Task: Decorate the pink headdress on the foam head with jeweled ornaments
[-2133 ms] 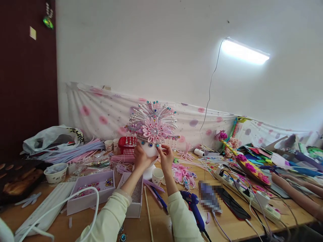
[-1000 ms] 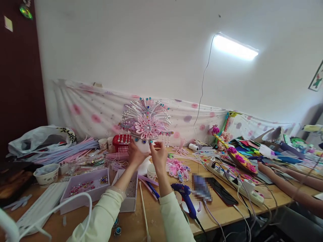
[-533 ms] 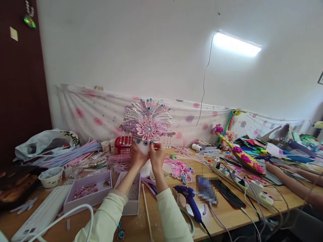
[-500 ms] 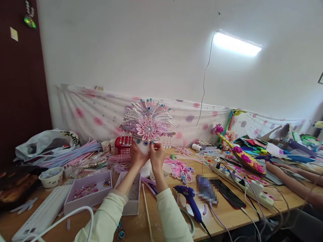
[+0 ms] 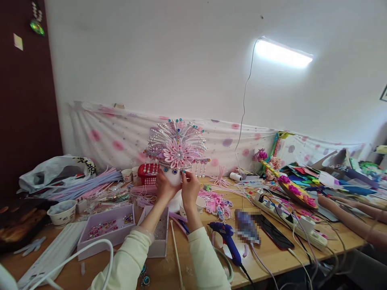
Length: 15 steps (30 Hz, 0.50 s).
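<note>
A pink beaded headdress (image 5: 179, 153) stands upright above my hands, with a large flower in front, pearl sprays behind and hanging pearl strands at the sides. Beneath it shows a rounded white form (image 5: 173, 179). My left hand (image 5: 165, 187) is closed around the lower left of that form, just under the headdress's rim. With thumb and fingertips together, my right hand (image 5: 190, 188) pinches a small blue-green gem (image 5: 183, 172) at the rim's lower right. Whether the gem touches the rim, I cannot tell. The palms and the back of the headdress are hidden.
A purple glue gun (image 5: 228, 237) lies right of my forearms, near a black phone (image 5: 273, 230) and a power strip (image 5: 290, 219) with cables. Lilac trays (image 5: 105, 245) of gems and beads sit left. Another person's arms (image 5: 341, 213) rest at far right.
My right hand has shifted very slightly to the right along the rim, still pinching the gem. My left hand and the headdress have barely moved.
</note>
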Each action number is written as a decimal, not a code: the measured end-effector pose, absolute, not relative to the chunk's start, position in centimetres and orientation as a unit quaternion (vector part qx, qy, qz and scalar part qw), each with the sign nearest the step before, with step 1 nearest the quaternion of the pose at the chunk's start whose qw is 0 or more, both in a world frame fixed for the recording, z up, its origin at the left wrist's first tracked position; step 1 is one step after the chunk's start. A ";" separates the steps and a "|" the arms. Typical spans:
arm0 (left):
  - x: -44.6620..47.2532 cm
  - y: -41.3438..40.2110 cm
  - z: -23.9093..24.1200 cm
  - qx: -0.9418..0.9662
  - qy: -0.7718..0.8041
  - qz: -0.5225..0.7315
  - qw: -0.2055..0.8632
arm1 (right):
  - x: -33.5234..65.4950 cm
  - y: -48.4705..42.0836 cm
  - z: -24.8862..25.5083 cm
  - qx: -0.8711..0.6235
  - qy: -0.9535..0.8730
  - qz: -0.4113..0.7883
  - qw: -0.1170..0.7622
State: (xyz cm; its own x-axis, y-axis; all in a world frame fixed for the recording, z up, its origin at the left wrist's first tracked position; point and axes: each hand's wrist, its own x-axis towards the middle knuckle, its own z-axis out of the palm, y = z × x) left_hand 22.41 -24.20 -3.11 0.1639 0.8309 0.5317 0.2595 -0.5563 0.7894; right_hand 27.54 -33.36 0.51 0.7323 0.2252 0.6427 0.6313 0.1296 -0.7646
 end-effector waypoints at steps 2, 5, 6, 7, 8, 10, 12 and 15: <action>22.4 -24.3 -3.1 0.715 0.385 0.515 0.275 | 27.7 -33.7 0.3 -0.639 -0.332 -0.150 0.677; 22.3 -24.5 -2.9 0.716 0.385 0.512 0.277 | 27.9 -34.0 0.0 -0.631 -0.331 -0.148 0.686; 22.3 -24.7 -2.8 0.716 0.385 0.512 0.277 | 27.9 -34.0 0.0 -0.628 -0.332 -0.147 0.688; 22.3 -24.8 -2.7 0.715 0.386 0.514 0.276 | 27.9 -33.9 -0.1 -0.626 -0.332 -0.146 0.691; 22.3 -25.0 -2.6 0.714 0.386 0.516 0.275 | 28.0 -33.8 -0.1 -0.624 -0.331 -0.145 0.693; 22.3 -25.3 -2.4 0.709 0.386 0.523 0.271 | 28.0 -33.5 -0.1 -0.622 -0.327 -0.146 0.696; 22.4 -25.6 -2.3 0.703 0.388 0.532 0.268 | 28.0 -33.2 -0.1 -0.621 -0.320 -0.148 0.700; 22.4 -25.9 -2.3 0.700 0.381 0.543 0.264 | 28.0 -32.9 -0.1 -0.619 -0.311 -0.150 0.705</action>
State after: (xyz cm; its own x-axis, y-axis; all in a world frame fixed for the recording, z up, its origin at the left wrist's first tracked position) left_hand 22.36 -25.89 -2.27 0.1187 0.8202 0.5596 0.2469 -0.5703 0.7835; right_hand 28.02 -32.88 -0.05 0.7611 0.1743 0.6247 0.5968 0.1891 -0.7798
